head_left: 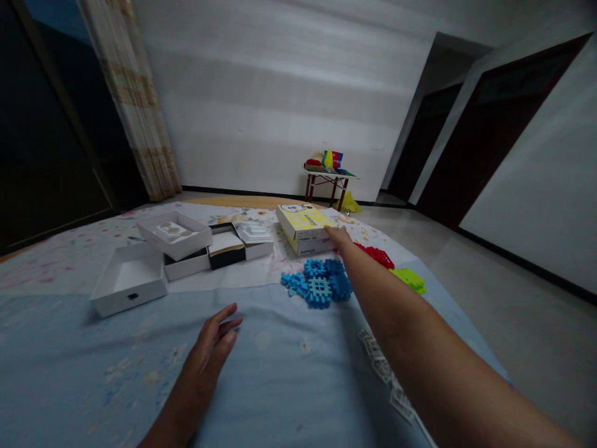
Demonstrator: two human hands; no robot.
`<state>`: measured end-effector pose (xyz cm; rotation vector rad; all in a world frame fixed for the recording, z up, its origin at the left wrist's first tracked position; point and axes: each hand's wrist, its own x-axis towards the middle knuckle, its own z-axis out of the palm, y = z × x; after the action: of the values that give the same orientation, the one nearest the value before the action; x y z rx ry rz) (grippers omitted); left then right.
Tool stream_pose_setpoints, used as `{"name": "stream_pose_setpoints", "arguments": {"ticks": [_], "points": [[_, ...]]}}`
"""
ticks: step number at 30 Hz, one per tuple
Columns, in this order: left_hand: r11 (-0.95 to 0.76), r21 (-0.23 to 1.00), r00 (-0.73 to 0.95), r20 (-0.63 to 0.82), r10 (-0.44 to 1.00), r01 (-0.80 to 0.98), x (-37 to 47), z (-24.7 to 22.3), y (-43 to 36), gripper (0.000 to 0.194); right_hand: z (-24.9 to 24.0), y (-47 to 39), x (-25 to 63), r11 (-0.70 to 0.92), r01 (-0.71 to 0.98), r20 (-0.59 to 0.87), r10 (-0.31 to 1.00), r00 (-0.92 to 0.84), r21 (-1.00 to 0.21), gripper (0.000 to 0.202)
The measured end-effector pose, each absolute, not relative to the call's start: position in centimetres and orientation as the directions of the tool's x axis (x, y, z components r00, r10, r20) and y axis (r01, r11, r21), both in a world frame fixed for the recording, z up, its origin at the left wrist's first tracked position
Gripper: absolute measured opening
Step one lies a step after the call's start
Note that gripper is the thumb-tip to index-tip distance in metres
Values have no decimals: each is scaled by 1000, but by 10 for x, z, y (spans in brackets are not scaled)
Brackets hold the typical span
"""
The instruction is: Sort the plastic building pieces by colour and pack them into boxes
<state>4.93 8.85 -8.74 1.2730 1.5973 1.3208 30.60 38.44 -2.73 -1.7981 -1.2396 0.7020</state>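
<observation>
My left hand (212, 348) is held over the blue floral cloth (261, 379), fingers stretched and apart, holding nothing. Further out, my right hand (338, 237) grips the right edge of a yellow and white cardboard box (304, 219); part of its fingers is hidden. In front of that box lie several blue interlocking plastic blocks (319, 289). Beyond my right forearm are red blocks (377, 255) and lime-green blocks (409, 280). White lattice-like pieces (375, 356) lie partly under the line of my right arm.
At the left stand an open white box (130, 280), a white tray-like box (175, 233) resting tilted on others, a black-edged box (226, 246) and a white box with an insert (254, 236). A small table (330, 174) with colourful items stands by the far wall.
</observation>
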Motion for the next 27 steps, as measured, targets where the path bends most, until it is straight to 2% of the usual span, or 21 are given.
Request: {"name": "stream_pose_setpoints", "arguments": {"ticks": [3, 13, 20, 27], "points": [[5, 964, -278, 71, 958, 264, 52, -86, 88, 56, -31, 388, 306, -200, 524, -1, 935, 355, -828, 37], [-24, 962, -299, 107, 948, 270, 57, -87, 89, 54, -28, 385, 284, -305, 514, -60, 897, 439, -802, 73], [-6, 955, -305, 101, 947, 298, 57, -82, 86, 54, -29, 379, 281, -303, 521, -33, 885, 464, -798, 59], [-35, 955, -333, 137, 933, 294, 60, -79, 85, 52, -24, 367, 281, -292, 581, 50, 864, 500, -760, 64]]}}
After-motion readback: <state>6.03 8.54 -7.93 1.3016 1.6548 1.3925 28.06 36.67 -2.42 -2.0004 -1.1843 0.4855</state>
